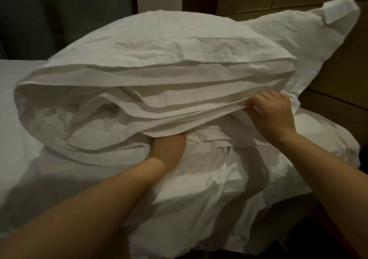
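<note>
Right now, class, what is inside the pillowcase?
Crumpled white pillow folds show inside the pillowcase. The left grip reaches in under its hem; fingers covered. The right grip pinches the hem.

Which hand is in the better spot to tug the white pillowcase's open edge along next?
Probably the right hand: it pinches the open hem of the crumpled white fabric pillowcase. The left hand is pushed under the cloth, fingers hidden, so it cannot readily grab the hem.

right hand [272, 115] pinches pillowcase [159, 99] hem; left hand [169, 145] tucked under; pillow on bed [29, 139].
</note>
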`<state>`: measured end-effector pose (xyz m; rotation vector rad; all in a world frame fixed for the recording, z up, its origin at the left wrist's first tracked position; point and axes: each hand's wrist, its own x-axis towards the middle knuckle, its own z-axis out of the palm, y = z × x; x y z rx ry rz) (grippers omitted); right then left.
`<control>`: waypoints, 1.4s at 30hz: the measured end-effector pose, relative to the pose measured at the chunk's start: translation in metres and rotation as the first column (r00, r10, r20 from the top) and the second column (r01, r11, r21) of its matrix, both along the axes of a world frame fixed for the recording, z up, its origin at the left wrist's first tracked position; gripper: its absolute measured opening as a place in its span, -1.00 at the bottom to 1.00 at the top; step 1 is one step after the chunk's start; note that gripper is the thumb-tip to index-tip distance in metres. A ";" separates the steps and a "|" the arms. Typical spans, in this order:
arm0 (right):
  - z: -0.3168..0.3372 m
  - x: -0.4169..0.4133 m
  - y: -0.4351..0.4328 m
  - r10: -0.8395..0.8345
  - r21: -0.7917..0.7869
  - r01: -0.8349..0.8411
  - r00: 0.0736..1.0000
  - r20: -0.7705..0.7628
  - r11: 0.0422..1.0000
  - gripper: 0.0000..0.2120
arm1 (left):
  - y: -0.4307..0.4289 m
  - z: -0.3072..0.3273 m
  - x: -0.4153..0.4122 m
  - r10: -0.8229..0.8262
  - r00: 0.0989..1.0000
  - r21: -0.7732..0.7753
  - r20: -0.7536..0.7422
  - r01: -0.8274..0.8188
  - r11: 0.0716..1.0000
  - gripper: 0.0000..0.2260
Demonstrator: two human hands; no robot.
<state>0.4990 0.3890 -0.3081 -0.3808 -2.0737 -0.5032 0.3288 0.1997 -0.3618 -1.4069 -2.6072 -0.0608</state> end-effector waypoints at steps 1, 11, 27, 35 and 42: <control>-0.001 0.000 -0.001 -0.003 -0.006 0.003 1.000 -0.001 1.000 -0.75 | -0.003 0.000 0.003 -0.068 0.997 -0.002 0.043 0.068 0.998 -0.91; 0.006 -0.013 -0.010 -0.079 -0.056 0.076 0.996 -0.040 0.996 -0.68 | -0.053 -0.033 0.001 -0.436 0.899 0.346 -0.034 0.420 0.839 -0.75; -0.074 -0.037 -0.071 0.220 0.169 -0.270 0.938 0.266 0.948 -0.79 | -0.133 -0.004 -0.053 -0.057 0.998 0.201 -0.018 0.060 0.978 -0.46; -0.072 -0.019 -0.055 0.132 0.058 -0.157 0.942 0.310 0.986 -0.55 | -0.150 0.002 -0.065 -0.030 0.990 0.114 -0.136 0.046 0.992 -0.68; -0.060 -0.005 -0.050 0.103 0.079 -0.135 0.940 0.324 0.988 -0.64 | -0.187 0.010 -0.078 -0.247 0.966 0.091 -0.077 0.253 0.963 -0.75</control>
